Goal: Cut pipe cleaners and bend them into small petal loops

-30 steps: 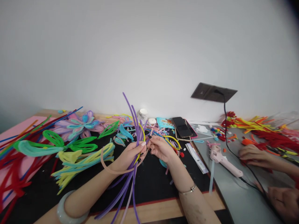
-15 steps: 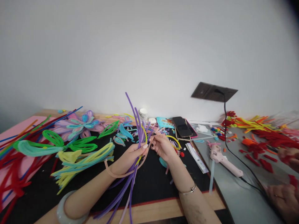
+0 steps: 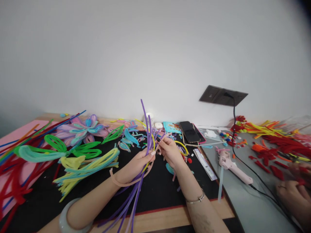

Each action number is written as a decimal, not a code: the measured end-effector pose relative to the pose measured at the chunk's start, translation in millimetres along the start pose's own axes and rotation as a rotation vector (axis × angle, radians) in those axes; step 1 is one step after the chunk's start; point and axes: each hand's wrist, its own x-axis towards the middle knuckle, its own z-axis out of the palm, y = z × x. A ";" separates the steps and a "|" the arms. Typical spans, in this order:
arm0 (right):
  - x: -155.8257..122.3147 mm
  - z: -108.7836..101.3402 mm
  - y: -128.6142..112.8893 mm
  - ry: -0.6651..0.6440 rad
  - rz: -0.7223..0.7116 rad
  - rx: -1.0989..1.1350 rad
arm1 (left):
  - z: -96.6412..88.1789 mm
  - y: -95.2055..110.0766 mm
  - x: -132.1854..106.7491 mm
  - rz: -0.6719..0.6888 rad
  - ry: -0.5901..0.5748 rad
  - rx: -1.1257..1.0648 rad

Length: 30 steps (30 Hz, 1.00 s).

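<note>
A bundle of purple pipe cleaners (image 3: 135, 193) passes through my left hand (image 3: 143, 161), whose fingers are closed around its middle. The tips fan upward and the long ends trail over the mat's front edge. One yellow pipe cleaner runs along the bundle. Across it loops a peach pipe cleaner (image 3: 116, 182), reaching past my left wrist. My right hand (image 3: 167, 149), fingers pinched together, grips the peach pipe cleaner's end just right of the bundle. The exact pinch point is partly covered by the fingertips.
Left lie a multicoloured pipe-cleaner flower (image 3: 88, 129), green leaf loops (image 3: 85, 150) and a yellow-blue bundle (image 3: 89, 168). Right are a phone (image 3: 189, 132) and a pink glue gun (image 3: 234, 168) with its black cord (image 3: 243, 158). Another person's hands (image 3: 293, 194) work among red pieces.
The bundle's upper tips have swung right and stand more upright. My right hand stays pinched close to the bundle. The other person's hands have shifted.
</note>
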 end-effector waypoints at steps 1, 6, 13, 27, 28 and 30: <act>0.0 0.3 -0.4 0.012 -0.010 -0.011 | 0.3 0.2 -0.1 -0.013 0.022 -0.005; -0.8 1.0 -4.5 0.065 -0.023 -0.033 | 1.9 5.1 -0.5 0.109 0.170 0.087; -1.8 -0.4 -5.3 0.045 -0.004 -0.055 | 1.6 2.1 -0.1 0.171 0.250 0.122; -3.3 2.7 -4.2 -0.044 0.054 -0.081 | 3.4 4.1 -1.9 0.051 -0.009 0.255; -3.9 3.7 -5.1 -0.046 0.061 -0.077 | 2.5 3.4 -1.5 0.056 -0.017 0.260; -5.4 5.0 -7.3 -0.060 0.080 -0.060 | 1.1 2.5 -1.4 0.073 -0.021 0.271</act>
